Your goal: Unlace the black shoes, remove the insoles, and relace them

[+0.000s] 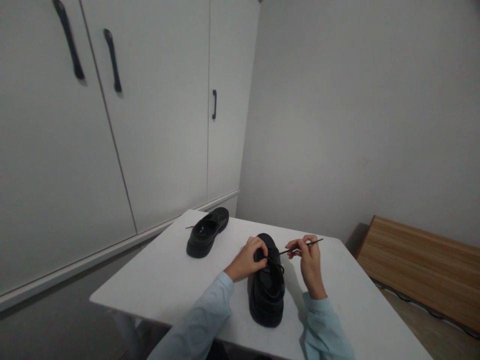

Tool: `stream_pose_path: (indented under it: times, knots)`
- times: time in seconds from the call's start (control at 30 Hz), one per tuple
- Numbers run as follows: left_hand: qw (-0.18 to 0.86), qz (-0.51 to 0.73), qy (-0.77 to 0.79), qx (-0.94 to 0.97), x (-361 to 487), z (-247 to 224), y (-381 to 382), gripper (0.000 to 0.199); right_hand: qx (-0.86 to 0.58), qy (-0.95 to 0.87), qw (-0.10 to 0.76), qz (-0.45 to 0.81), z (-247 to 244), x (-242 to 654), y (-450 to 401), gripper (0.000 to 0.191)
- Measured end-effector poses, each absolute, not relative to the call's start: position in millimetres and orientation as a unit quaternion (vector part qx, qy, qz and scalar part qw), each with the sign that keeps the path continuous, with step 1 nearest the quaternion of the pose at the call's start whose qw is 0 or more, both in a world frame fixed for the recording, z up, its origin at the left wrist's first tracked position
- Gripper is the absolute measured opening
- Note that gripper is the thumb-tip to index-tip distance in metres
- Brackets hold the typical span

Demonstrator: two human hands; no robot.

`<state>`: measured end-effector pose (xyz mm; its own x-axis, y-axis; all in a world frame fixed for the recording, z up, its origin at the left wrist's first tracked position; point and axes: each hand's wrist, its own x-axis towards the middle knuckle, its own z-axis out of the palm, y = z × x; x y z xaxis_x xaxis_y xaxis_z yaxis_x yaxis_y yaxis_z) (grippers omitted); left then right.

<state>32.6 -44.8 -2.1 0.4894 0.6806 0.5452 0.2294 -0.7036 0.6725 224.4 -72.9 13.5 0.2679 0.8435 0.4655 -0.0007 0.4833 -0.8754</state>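
Observation:
A black lace-up shoe [267, 297] stands on the white table, its toe pointing away from me. My left hand [252, 257] is closed at the lacing on the shoe's upper, thumb and fingers pinched together. What lies between those fingertips is too small to make out. To the right of the shoe, my right hand [307, 257] pinches a dark shoelace [315, 242]. The lace stretches from the shoe's lacing to the fingers, and its end sticks out past them. A second black shoe [208, 232] rests farther back on the left, with a bit of lace beside it.
The white table [165, 280] has its far edge near a grey wall [352, 125]. White cupboards [161, 110] with dark handles line the left side. A wooden panel [420, 270] stands low at the right, with a dark cable [416, 302] along its lower edge.

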Motion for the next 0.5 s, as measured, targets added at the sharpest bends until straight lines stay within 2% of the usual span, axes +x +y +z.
stream_pose_path:
  times: [0.13, 0.23, 0.4, 0.5]
  knots:
    - [0.308, 0.424, 0.273, 0.807, 32, -2, -46, 0.015, -0.411, -0.46, 0.722, 0.314, 17, 236, -70, 0.025]
    - [0.335, 0.433, 0.267, 0.793, 31, -2, -47, 0.016, -0.431, -0.441, 0.719, 0.321, 17, 241, -70, 0.028]
    - [0.408, 0.456, 0.242, 0.753, 31, -3, -46, 0.018, -0.47, -0.489, 0.645, 0.352, 12, 248, -67, 0.031]
    - [0.467, 0.459, 0.202, 0.728, 30, -2, -44, 0.02, -0.509, -0.544, 0.581, 0.329, 4, 254, -60, 0.033]
